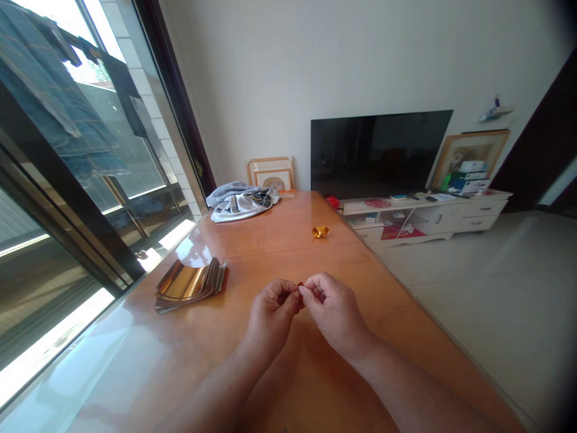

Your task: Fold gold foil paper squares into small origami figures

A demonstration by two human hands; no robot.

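My left hand point(276, 310) and my right hand point(331, 307) meet above the wooden table point(252, 246). Thumbs and forefingers of both are pinched on a small piece of gold foil paper point(300, 284). Only a reddish-gold tip of it shows between the fingertips; the rest is hidden. Farther back, near the table's right edge, sits a folded gold paper ingot point(320, 231). To the left of my hands lies a fanned stack of gold foil sheets point(189, 282), slightly curled, with a shiny top sheet.
A heap of grey cloth point(241, 201) lies at the table's far end, with framed pictures point(273, 173) behind it. Beyond the right edge stands a white TV cabinet point(451, 216) with a large television point(378, 153). Sliding glass doors point(130, 132) run along the left.
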